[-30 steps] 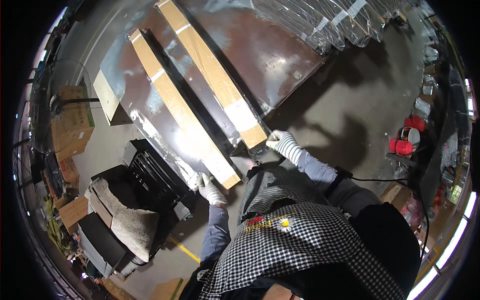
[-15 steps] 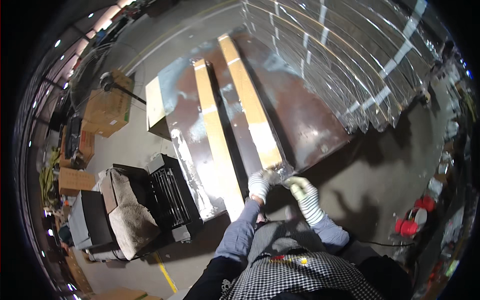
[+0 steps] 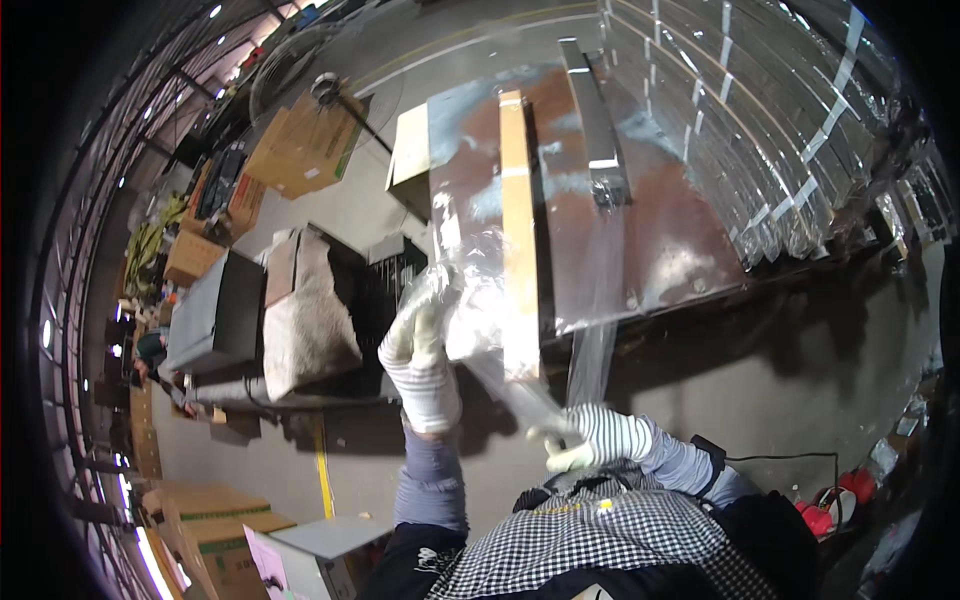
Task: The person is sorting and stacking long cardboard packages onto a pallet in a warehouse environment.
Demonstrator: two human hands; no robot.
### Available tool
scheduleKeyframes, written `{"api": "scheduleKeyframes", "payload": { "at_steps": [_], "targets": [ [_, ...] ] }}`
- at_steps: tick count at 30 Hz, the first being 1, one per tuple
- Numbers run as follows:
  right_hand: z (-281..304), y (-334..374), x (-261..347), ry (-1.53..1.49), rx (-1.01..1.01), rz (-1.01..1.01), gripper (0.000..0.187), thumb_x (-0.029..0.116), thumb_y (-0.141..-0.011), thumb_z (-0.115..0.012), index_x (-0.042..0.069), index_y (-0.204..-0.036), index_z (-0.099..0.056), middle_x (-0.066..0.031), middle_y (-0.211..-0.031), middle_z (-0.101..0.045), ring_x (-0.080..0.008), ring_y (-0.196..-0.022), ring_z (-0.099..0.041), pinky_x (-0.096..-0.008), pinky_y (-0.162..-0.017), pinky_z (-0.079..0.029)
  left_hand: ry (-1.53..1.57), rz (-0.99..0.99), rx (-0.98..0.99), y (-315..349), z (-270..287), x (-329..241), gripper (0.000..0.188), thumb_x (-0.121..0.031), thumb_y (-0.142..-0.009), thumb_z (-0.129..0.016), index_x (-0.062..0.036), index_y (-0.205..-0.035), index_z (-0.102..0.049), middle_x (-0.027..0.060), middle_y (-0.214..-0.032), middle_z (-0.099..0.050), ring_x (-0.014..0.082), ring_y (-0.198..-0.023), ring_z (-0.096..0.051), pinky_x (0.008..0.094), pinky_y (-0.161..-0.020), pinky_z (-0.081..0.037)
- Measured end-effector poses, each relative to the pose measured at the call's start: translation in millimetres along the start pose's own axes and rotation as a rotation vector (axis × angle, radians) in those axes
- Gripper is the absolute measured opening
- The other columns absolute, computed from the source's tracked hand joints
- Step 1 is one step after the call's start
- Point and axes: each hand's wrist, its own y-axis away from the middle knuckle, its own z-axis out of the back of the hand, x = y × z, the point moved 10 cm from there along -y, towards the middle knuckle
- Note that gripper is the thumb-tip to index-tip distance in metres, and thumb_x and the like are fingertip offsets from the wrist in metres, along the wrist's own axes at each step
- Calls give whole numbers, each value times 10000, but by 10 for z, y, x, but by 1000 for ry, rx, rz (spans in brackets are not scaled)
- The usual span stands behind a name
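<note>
My right hand (image 3: 592, 438), in a striped white glove, is closed on a bunch of clear plastic film (image 3: 597, 360) in front of my apron. From there one strip of film runs up to the near end of a long dark bar (image 3: 595, 120), wrapped in clear plastic. Another stretch reaches up left to my left hand (image 3: 425, 345), gloved the same way and closed on film by the table's near left corner. Between the two hands, a long cardboard-faced bar (image 3: 517, 230) lies on the stained brown table (image 3: 660, 240), its near end jutting past the edge.
Tall plastic-wrapped panels (image 3: 760, 120) stand along the right side. Left of the table are a cloth-covered stack (image 3: 305, 320), a grey box (image 3: 215, 310), cardboard cartons (image 3: 305, 145) and a stand fan (image 3: 326, 88). A red reel-like object (image 3: 815, 517) sits at lower right.
The right-hand bar now shows a dark face instead of cardboard and lies farther off. My hands have parted, the left going left and the right nearer my body, with film stretched between. The view has shifted.
</note>
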Motion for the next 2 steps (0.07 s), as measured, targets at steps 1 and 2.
{"api": "scheduleKeyframes", "payload": {
  "at_steps": [1, 2],
  "targets": [
    [-350, -8, -62, -28, 140, -50, 461, 304, -887, -683, 75, -1279, -600, -217, -1384, -506, -291, -1359, -426, -448, -1125, -336, -403, -55, -6, -42, 649, 186, 334, -208, -902, -696, 32, -1132, -662, 66, -1028, -700, 136, -880, -654, 283, -817, -533],
    [-241, 19, 87, -32, -134, 229, 434, 272, -888, -686, 96, -1275, -601, -169, -1218, -615, -264, -1154, -567, -395, -994, -444, -410, -56, -41, 131, 830, 103, 334, -208, -902, -696, 32, -1132, -662, 66, -1028, -700, 136, -880, -654, 283, -817, -533]
  ]
}}
